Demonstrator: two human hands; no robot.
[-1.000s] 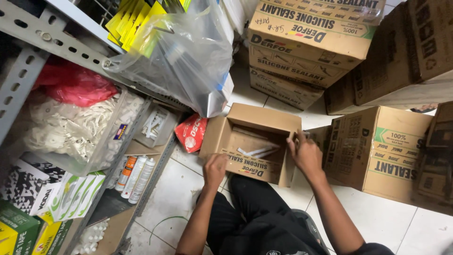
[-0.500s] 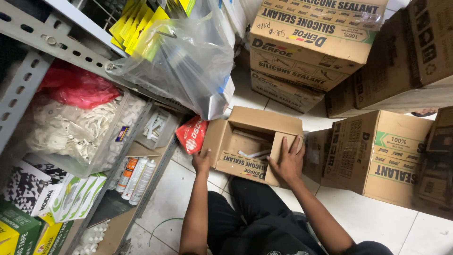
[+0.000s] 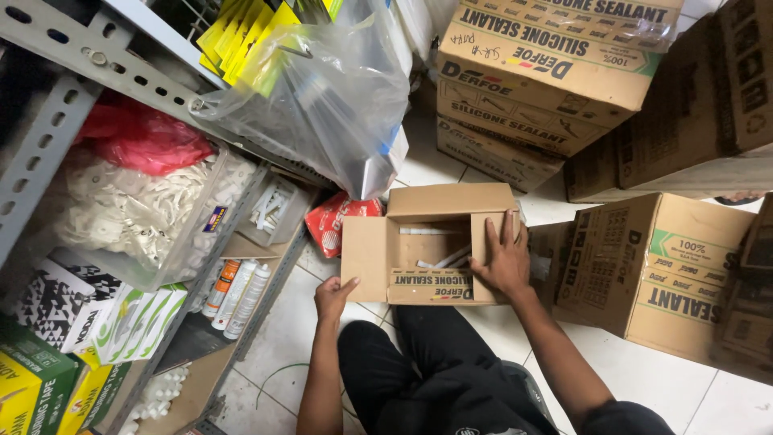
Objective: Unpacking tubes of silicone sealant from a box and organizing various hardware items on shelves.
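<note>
- Open cardboard box (image 3: 372, 259) on the tiled floor (image 3: 282, 346), just in front of the person's knees; four flaps folded out.
- Inside the box: white tubes (image 3: 444, 259), at least three visible; exact count unclear, partly hidden.
- Left hand (image 3: 332, 296): fingers loosely curled, thumb out, touching the box's near-left corner at the left flap; holds nothing.
- Right hand (image 3: 504, 259): flat, fingers spread wide, palm pressed on the right flap; nothing gripped.
- Red packet (image 3: 336, 221) on the floor, touching the box's left side.
- Clear plastic bag (image 3: 322, 105) hanging off the metal shelf (image 3: 48, 48), above the box's far-left corner; yellow packets (image 3: 250, 36) behind it, count unclear.
- Shelf tray: three sealant cartridges (image 3: 236, 292) lying side by side, one orange-topped, two white.
- Bin of white plastic clips (image 3: 137, 213), too many to count; red bag (image 3: 141, 141) above it.
- Large sealed cartons: stack of three (image 3: 539, 76) at the far side of the floor, one (image 3: 652, 270) just right of the open box, more at the right edge, partly cut off.
- Small printed boxes (image 3: 88, 314) at the shelf's lower left, green ones below them.
</note>
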